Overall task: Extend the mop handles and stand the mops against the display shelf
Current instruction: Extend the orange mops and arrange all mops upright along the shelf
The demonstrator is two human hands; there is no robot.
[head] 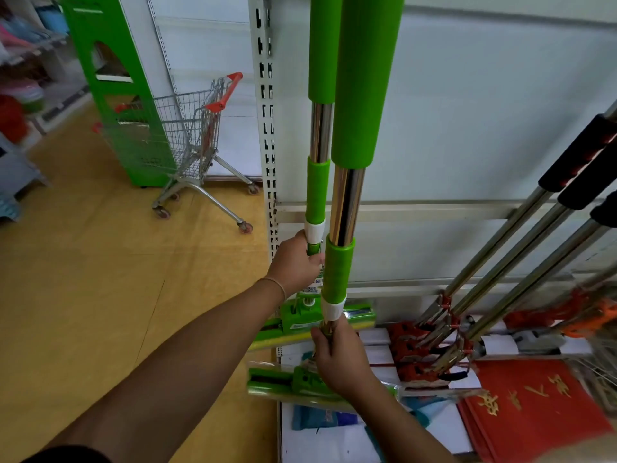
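Left hand gripped rear green mop, right hand gripped front mop's lower pole, both upright vs display shelf; best: hold w/ right, twist collar, pull.

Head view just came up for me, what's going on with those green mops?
A person stands two green mops upright against the white display shelf. The left hand grips the farther mop's handle just below its white collar. The right hand grips the nearer mop's handle under its collar, close above its wrapped head. Both handles show bare chrome tube between green sections. Black-handled mops lean against the shelf to the right; a shopping cart stands behind.
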